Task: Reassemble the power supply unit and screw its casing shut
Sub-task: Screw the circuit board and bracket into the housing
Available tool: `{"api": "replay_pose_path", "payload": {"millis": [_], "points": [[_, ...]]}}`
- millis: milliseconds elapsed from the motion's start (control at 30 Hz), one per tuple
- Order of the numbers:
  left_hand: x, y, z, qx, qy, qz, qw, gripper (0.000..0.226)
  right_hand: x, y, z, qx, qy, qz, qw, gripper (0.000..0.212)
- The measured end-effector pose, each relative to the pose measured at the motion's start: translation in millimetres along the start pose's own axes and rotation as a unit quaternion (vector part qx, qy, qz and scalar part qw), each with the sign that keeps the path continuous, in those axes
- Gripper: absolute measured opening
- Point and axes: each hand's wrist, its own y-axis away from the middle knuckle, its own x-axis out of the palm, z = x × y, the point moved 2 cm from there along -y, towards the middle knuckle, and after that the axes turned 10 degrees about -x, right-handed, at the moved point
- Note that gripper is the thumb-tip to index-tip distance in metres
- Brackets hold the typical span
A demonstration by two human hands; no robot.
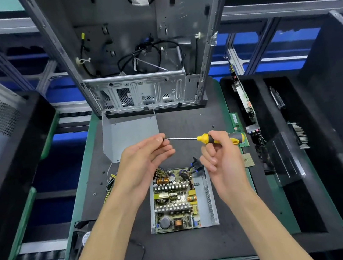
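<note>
The screwdriver (216, 138) has a yellow-and-black handle and a bright silver shaft. The power supply unit (181, 199) shows a yellow-green circuit board with copper-orange coils inside a grey metal casing. The loose cover panel (130, 133) is plain grey. The work mat (205, 242) is black, edged in green. The computer case (131, 46) is silver-grey.
</note>
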Motion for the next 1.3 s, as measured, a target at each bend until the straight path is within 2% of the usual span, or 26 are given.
{"api": "replay_pose_path", "payload": {"millis": [167,533,667,867,1000,1100,1233,1300], "points": [[0,5,1,-0.055,0.082,0.003,0.995,0.014,1,8,0,-0.008,0.000,0.012,1.000,0.044],[-2,14,5,-0.075,0.099,0.014,0.992,0.014,4,23,0,-0.027,-0.003,0.026,0.999,0.040],[-1,21,6,-0.061,0.088,0.016,0.994,0.016,5,25,0,-0.031,0.003,0.026,0.999,0.038],[-1,30,9,0.025,-0.001,-0.014,1.000,0.013,4,27,0,-0.064,0.038,0.028,0.997,0.024],[4,31,8,0.013,0.019,-0.013,1.000,0.013,6,31,-4,-0.066,0.026,0.033,0.997,0.015],[4,29,7,0.003,0.034,-0.002,0.999,0.013,6,33,-7,-0.053,-0.004,0.030,0.998,0.019],[2,29,-1,0.019,-0.059,0.009,0.998,0.026,4,32,-8,-0.001,-0.083,0.000,0.997,0.023],[-10,24,-6,0.078,-0.200,-0.063,0.975,0.025,0,28,-7,0.012,-0.108,-0.020,0.994,0.024]]}}
